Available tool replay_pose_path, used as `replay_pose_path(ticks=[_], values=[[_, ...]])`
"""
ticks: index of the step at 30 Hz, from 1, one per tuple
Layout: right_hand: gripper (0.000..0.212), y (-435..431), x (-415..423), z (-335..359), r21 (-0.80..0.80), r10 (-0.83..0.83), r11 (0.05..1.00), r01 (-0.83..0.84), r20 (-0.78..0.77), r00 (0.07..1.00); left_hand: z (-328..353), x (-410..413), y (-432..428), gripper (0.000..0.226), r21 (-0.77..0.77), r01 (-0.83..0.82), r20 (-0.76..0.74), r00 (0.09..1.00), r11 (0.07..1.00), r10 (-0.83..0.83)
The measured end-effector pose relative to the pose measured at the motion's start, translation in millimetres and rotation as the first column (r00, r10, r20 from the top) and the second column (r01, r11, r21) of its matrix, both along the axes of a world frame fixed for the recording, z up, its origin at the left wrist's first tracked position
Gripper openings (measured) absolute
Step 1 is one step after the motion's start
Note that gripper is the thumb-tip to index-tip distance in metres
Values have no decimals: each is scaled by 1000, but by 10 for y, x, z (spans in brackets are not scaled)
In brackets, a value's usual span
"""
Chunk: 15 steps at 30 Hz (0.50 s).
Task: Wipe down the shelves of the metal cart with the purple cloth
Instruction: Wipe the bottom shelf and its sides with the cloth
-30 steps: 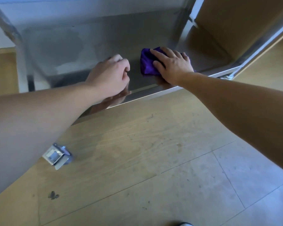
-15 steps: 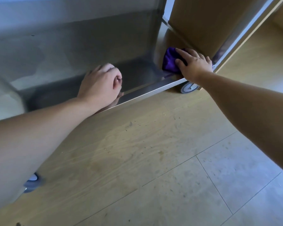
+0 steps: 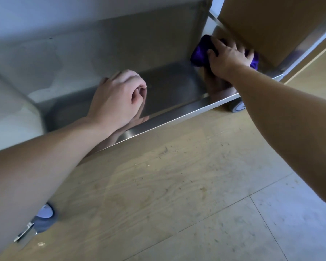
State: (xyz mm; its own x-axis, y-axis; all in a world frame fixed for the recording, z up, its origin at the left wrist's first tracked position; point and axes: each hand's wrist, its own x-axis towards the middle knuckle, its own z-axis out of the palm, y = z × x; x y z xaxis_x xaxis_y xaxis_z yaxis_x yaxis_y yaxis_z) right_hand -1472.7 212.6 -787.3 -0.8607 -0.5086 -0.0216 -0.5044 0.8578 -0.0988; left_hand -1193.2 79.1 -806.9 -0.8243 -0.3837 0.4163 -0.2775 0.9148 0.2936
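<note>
Right hand (image 3: pixel 228 57), fingers spread flat, presses the cloth (image 3: pixel 199 55) into the far right corner of the shelf (image 3: pixel 169 85). Left hand (image 3: pixel 117 98) rests mid-shelf, fingers curled on nothing. A hard push could roll everything on the wheel (image 3: pixel 237 106) under that corner, or bunch the cloth.

We see the purple cloth (image 3: pixel 199 55) bunched up at the far right end of the metal cart's (image 3: pixel 177 113) bottom shelf (image 3: pixel 169 85), pressed down under the spread fingers of our right hand (image 3: pixel 228 57), with deep violet folds showing on both sides of it. The shelf is a shiny steel tray with a raised front lip, sitting low over the floor. One grey castor (image 3: pixel 237 106) shows under its right front corner and another (image 3: pixel 44 216) at the left
</note>
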Motion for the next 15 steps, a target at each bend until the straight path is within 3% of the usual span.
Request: replay_pose_path(ticks=[8, 15], values=[[50, -779, 596, -35, -56, 261, 963, -262, -27, 965, 31, 88, -78, 23, 64, 4, -40, 999, 998, -2], [51, -1135, 1264, -41, -35, 460, 886, -462, -50, 886, 139, 534, -464, 18, 44, -253, 1, 967, 966, 253]])
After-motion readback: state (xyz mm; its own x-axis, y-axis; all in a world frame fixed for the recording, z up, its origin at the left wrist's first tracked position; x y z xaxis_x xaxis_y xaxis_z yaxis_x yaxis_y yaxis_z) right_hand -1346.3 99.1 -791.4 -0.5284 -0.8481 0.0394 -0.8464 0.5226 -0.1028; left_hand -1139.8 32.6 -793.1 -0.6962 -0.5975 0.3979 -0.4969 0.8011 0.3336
